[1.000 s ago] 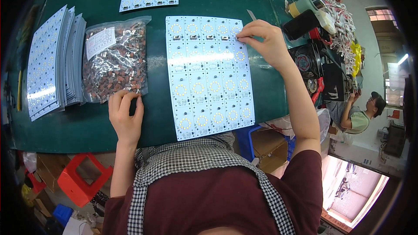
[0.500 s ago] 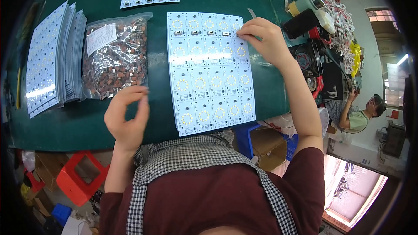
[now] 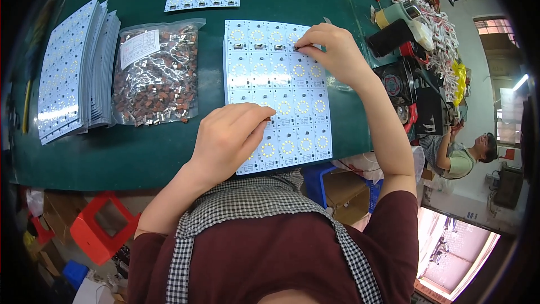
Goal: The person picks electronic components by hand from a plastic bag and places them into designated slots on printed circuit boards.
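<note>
Here, 3 small parts [image 3: 259, 47] lined along the white board [image 3: 295, 129], left fingers [image 3: 256, 114] pinching 1 brown part [image 3: 269, 119], right fingers [image 3: 315, 38] almost meeting at 1 dark part [image 3: 296, 49], hold unclear

This is an electronics assembly workshop: the green table [image 3: 152, 160] bears a stack of white circuit boards [image 3: 64, 73] and a clear bag of small brown components [image 3: 163, 90]. Right of the table are a heap of white parts [image 3: 445, 42] and a co-worker [image 3: 462, 161]; a red plastic stool [image 3: 95, 231] stands below its near edge.
</note>
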The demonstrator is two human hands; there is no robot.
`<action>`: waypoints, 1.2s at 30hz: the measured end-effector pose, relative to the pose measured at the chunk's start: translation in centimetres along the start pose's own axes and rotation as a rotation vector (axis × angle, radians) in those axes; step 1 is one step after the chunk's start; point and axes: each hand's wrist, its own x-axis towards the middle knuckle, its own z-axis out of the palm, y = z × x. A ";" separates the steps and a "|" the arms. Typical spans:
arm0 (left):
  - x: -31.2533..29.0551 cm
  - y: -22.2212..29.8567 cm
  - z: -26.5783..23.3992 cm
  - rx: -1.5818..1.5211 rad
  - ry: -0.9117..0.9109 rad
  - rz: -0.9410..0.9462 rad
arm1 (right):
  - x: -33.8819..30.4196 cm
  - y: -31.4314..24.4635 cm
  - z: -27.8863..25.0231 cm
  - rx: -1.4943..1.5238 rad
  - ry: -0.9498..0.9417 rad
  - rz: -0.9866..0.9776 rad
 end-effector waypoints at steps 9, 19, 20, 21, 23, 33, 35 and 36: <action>-0.8 0.2 -0.1 0.049 -0.012 -0.022 | -1.2 0.4 -0.6 0.109 0.084 0.107; 0.5 -0.5 0.3 -0.009 0.035 -0.026 | -1.0 1.4 -1.5 0.007 0.030 0.072; 0.7 -0.1 -0.2 0.011 0.020 -0.035 | -1.0 1.1 -1.9 -0.028 0.058 0.066; 0.9 0.7 -0.8 0.029 0.012 -0.029 | -1.6 0.5 -2.3 -0.067 0.055 0.028; 0.3 -0.1 -0.3 0.088 0.011 0.034 | -1.6 2.0 -1.7 -0.116 0.069 -0.064; -0.9 0.1 -1.1 -0.402 0.153 -0.269 | -2.6 -6.9 -0.8 0.440 0.060 0.156; -1.0 0.5 -2.0 -0.443 0.142 -0.317 | -3.3 -9.5 0.1 0.635 0.013 0.193; -1.1 0.7 -2.0 -0.477 0.187 -0.314 | -3.5 -10.5 0.3 0.738 -0.041 0.250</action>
